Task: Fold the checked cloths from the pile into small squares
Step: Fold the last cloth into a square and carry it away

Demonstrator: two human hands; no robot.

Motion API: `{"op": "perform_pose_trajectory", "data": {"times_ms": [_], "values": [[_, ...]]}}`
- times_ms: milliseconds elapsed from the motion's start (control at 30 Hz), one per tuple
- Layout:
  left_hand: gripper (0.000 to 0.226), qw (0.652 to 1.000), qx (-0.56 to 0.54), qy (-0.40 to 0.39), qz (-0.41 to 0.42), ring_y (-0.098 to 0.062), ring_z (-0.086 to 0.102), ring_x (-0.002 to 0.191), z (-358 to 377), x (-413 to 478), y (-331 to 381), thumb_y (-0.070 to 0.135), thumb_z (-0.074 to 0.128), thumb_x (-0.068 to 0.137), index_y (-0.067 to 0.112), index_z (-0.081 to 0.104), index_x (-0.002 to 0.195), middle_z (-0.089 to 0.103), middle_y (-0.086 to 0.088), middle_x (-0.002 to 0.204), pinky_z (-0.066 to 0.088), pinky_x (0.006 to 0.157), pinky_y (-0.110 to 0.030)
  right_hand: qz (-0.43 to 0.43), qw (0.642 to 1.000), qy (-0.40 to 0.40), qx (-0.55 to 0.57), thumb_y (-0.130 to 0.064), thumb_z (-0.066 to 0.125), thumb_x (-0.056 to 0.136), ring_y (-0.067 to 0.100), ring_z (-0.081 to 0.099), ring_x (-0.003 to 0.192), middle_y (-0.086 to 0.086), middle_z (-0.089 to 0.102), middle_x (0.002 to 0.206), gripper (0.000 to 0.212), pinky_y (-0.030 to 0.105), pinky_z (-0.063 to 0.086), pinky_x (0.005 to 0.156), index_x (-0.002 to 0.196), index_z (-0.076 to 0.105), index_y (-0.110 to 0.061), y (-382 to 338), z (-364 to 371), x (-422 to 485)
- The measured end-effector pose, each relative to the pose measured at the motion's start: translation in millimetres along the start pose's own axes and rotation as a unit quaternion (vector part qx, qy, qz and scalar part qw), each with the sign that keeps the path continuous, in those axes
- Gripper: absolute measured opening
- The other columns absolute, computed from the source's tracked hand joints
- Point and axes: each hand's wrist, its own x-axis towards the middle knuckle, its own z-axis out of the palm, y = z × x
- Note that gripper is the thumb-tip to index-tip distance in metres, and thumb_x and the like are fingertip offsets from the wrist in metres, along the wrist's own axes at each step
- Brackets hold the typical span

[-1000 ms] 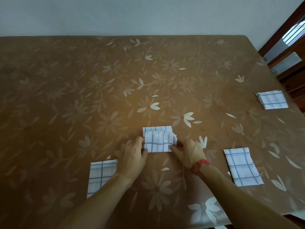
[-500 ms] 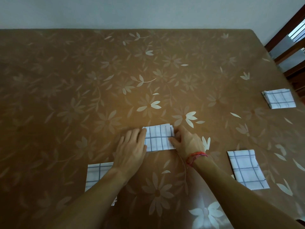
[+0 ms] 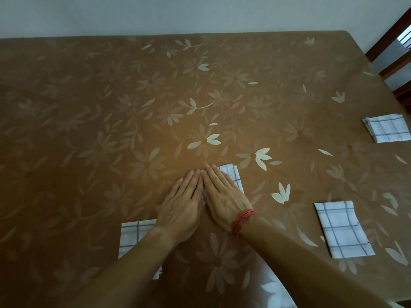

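White checked cloth with grey lines (image 3: 232, 176), folded small, lies near the front of the brown flower-patterned tabletop (image 3: 111, 130), mostly under my left hand (image 3: 181, 210) and right hand (image 3: 224, 196); fingers (image 3: 214, 177) straight and released, pressing flat, grasping nothing. My worry: sliding palms apart unevenly could drag layers askew, because the covering looks slick.

Pale wall (image 3: 200, 12) behind floral table (image 3: 111, 107) (dim light); perhaps a chair (image 3: 391, 43) right.

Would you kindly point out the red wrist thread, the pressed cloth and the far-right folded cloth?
red wrist thread (image 3: 243, 220): head view, middle of band.
pressed cloth (image 3: 232, 173): head view, exposed right part.
far-right folded cloth (image 3: 388, 130): head view, centre.
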Motion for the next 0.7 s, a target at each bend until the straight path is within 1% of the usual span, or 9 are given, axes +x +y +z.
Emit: {"op": "perform_pose_trajectory", "data": {"times_ms": [33,167,267,367,433,567,700], "values": [[0.055,1.000,0.007,-0.003,-0.001,-0.020,0.017,0.148,2.8,-0.8,-0.1,0.027,0.019,0.102,0.002,0.029,0.149,0.025,-0.012,0.158,0.019,0.115,-0.040,-0.003,1.000,0.009,-0.012,-0.032,0.003,0.103,0.027,0.023,0.144,0.016,0.028,0.154,0.061,0.042,0.024,0.116,0.145,0.034,-0.001,-2.7,-0.4,-0.7],[0.054,1.000,0.011,-0.010,0.001,-0.021,0.015,0.148,2.2,0.4,0.7,0.025,0.020,0.101,0.000,0.027,0.149,0.023,-0.013,0.158,0.018,0.116,-0.040,-0.015,1.000,-0.010,-0.022,-0.029,0.006,0.102,0.027,0.020,0.146,0.016,0.026,0.155,0.059,0.043,0.025,0.117,0.146,0.031,0.000,-1.0,4.2,2.2],[0.055,1.000,0.014,-0.010,-0.002,-0.021,0.011,0.149,3.3,0.2,-1.1,0.025,0.020,0.102,0.001,0.023,0.151,0.018,-0.013,0.160,0.017,0.117,-0.040,-0.018,0.999,-0.020,-0.039,-0.032,0.002,0.102,0.027,0.016,0.147,0.016,0.021,0.157,0.062,0.043,0.022,0.118,0.148,0.028,0.000,1.9,6.5,2.2],[0.055,1.000,0.017,-0.019,0.001,-0.023,0.014,0.148,1.2,-0.5,-0.7,0.026,0.018,0.101,0.001,0.025,0.150,0.020,-0.015,0.159,0.023,0.118,-0.043,-0.015,0.998,-0.041,-0.045,-0.040,-0.001,0.101,0.026,0.014,0.147,0.015,0.019,0.158,0.067,0.044,0.022,0.118,0.149,0.025,-0.001,7.1,2.8,1.7],[0.055,0.999,0.018,-0.029,0.003,-0.025,0.018,0.148,-0.1,-0.9,-0.9,0.025,0.021,0.101,-0.001,0.028,0.149,0.023,-0.017,0.158,0.028,0.117,-0.044,-0.012,0.998,-0.045,-0.046,-0.042,-0.001,0.100,0.025,0.013,0.147,0.014,0.017,0.158,0.068,0.043,0.022,0.118,0.149,0.022,-0.001,13.0,0.1,-1.4],[0.054,0.999,0.023,-0.035,0.000,-0.026,0.019,0.147,-3.4,0.5,0.3,0.024,0.029,0.100,0.000,0.030,0.148,0.024,-0.017,0.157,0.026,0.117,-0.043,-0.003,0.996,-0.056,-0.067,-0.042,0.003,0.101,0.022,0.002,0.148,0.011,0.005,0.160,0.064,0.041,0.013,0.120,0.152,0.010,-0.003,36.9,-9.4,-15.4],[0.055,0.999,0.022,-0.046,-0.011,-0.026,0.020,0.147,-6.4,1.7,2.5,0.024,0.031,0.099,0.000,0.031,0.148,0.025,-0.017,0.157,0.025,0.117,-0.042,0.010,0.994,-0.077,-0.080,-0.043,0.006,0.101,0.022,0.000,0.148,0.010,0.001,0.160,0.064,0.040,0.009,0.120,0.152,0.004,-0.005,47.9,-16.2,-20.7]]}}
